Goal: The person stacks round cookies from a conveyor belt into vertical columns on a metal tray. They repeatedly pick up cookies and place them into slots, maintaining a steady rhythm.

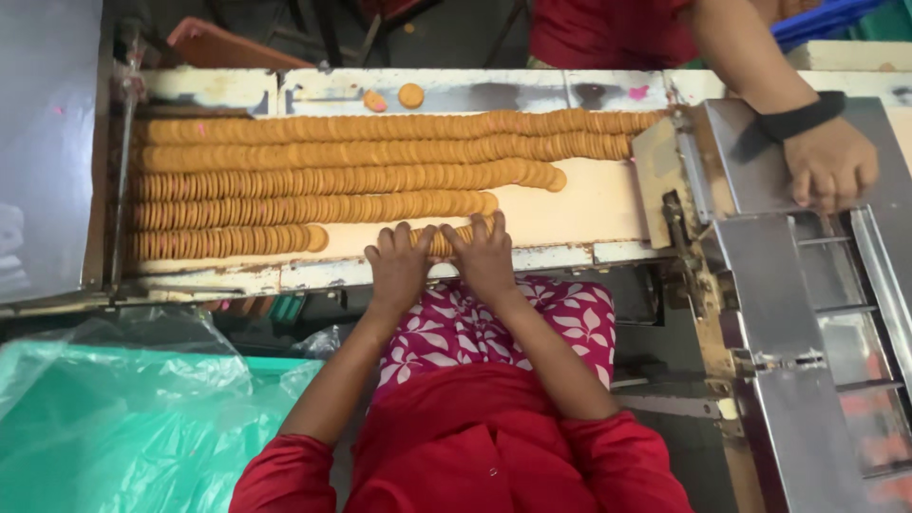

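**Hands on a stack of biscuits at the conveyor**

A cream conveyor belt (589,204) runs across the view in a worn, paint-chipped frame, with a steel machine (807,313) joined on at its right end. Five long rows of round golden biscuits (332,152) lie on the belt, standing on edge and packed tight; the far rows reach almost to the machine, and each nearer row stops shorter. Two loose biscuits (399,97) lie flat on the far rail.

The person sits at the near edge in red sleeves, a pink flowered cloth on the lap. The left hand (397,268) and the right hand (484,255) lie side by side on the belt, palms down, close to the near rail. Between them they press a short stack (443,239) of biscuits on edge, apart from the nearest row's end. The fingers of both hands are curled narrow over the stack, one hand at each end.

A co-worker's hand (831,166), with a black wristband, rests on the machine's steel top at the upper right. Green plastic sheeting (123,418) covers a bin at the lower left.
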